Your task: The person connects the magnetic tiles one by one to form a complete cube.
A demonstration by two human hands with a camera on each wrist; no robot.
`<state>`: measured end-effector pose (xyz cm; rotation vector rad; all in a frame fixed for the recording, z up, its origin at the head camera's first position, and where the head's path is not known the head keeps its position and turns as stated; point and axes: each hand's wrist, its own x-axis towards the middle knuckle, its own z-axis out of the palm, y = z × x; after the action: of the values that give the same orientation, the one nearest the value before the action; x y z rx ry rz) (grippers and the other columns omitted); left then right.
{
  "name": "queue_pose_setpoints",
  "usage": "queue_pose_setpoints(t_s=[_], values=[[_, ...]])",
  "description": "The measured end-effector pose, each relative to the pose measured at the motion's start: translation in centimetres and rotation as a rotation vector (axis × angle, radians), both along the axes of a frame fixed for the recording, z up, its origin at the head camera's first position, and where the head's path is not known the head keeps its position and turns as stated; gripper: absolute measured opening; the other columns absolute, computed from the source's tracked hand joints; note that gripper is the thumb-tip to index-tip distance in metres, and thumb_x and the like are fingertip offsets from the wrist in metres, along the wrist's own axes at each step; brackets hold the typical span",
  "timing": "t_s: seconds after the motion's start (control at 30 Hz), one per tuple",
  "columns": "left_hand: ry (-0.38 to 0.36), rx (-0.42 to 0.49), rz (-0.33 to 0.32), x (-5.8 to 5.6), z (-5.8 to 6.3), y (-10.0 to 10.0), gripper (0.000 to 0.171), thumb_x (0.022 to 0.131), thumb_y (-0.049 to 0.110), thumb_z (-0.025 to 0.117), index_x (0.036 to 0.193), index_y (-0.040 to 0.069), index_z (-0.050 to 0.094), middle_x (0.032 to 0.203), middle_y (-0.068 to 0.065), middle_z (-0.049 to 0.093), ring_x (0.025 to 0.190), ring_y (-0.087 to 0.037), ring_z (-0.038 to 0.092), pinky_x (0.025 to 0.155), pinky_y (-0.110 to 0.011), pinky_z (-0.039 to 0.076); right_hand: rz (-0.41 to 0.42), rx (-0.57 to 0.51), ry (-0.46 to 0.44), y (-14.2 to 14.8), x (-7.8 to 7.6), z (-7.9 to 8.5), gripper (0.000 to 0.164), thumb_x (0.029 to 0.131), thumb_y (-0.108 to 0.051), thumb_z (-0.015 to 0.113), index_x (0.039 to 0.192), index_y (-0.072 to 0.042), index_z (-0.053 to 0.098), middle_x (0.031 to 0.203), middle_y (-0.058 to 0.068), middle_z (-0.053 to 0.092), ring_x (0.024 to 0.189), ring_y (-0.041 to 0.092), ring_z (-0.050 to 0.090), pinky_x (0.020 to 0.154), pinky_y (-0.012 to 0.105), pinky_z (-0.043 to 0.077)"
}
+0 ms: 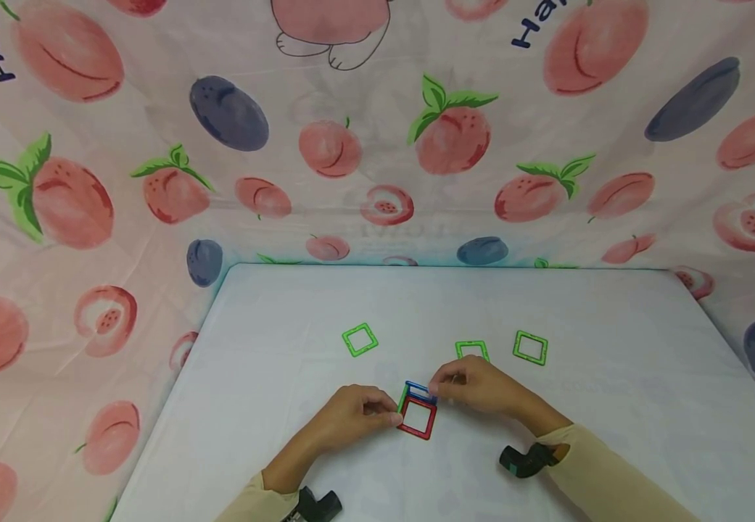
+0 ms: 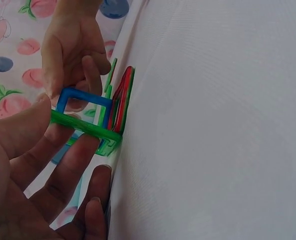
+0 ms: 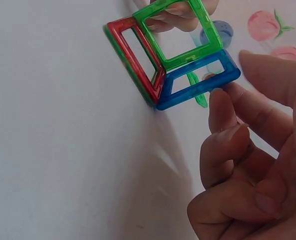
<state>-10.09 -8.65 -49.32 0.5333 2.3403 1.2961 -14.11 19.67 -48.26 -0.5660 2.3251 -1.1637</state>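
A small build of square magnetic tiles stands on the table between the hands. My left hand pinches the upright green tile between thumb and fingers. At the far side, my right hand has its thumb and fingertips at the outer edge of the upright blue tile, pinching it. Blue and green meet at a corner. The red tile lies flat at their foot, over another green tile whose edge shows beneath it.
Loose green square tiles lie farther back: one at the left, one at the right, and a middle tile partly hidden by my right hand. The white table meets a fruit-patterned cloth at its back and sides.
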Motion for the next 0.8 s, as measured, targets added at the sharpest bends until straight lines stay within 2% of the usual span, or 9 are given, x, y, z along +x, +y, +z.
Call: queue_pose_setpoints(t_s=[0.27,0.5,0.67,0.8], values=[[-0.002,-0.005,-0.01,-0.05,-0.01,-0.06,0.016,0.092,0.04,0.075,0.095,0.025,0.078,0.088,0.014,0.071,0.082,-0.004,0.062,0.076,-0.023,0.049,0.019,-0.052,-0.009,-0.03,0.01,0.16,0.015,0.098,-0.03,0.07,0.1,-0.019,0.08,0.092,-0.002,0.071,0.087,0.016,0.055,0.069,0.027,0.044],[-0.007,-0.013,-0.01,-0.08,-0.07,-0.06,0.016,0.092,0.041,0.074,0.095,0.025,0.078,0.088,0.014,0.071,0.083,-0.004,0.061,0.076,-0.024,0.049,0.033,-0.028,0.0,-0.1,0.1,0.5,0.015,0.098,-0.03,0.07,0.101,-0.02,0.079,0.093,-0.002,0.072,0.089,0.017,0.056,0.074,0.028,0.045],[-0.014,-0.025,-0.014,-0.07,0.0,-0.03,0.018,0.095,0.045,0.071,0.094,0.028,0.077,0.085,0.015,0.071,0.081,-0.005,0.059,0.074,-0.024,0.048,0.051,-0.01,0.025,-0.21,0.03,0.47,0.014,0.098,-0.031,0.069,0.1,-0.021,0.079,0.09,-0.005,0.071,0.087,0.015,0.056,0.072,0.027,0.045],[-0.018,-0.029,0.002,-0.14,0.07,0.05,0.021,0.098,0.046,0.066,0.095,0.026,0.074,0.083,0.013,0.069,0.08,-0.006,0.059,0.074,-0.025,0.048,0.072,-0.009,0.053,-0.34,-0.1,0.46,0.013,0.098,-0.031,0.069,0.099,-0.022,0.079,0.088,-0.007,0.07,0.085,0.013,0.055,0.071,0.026,0.046]])
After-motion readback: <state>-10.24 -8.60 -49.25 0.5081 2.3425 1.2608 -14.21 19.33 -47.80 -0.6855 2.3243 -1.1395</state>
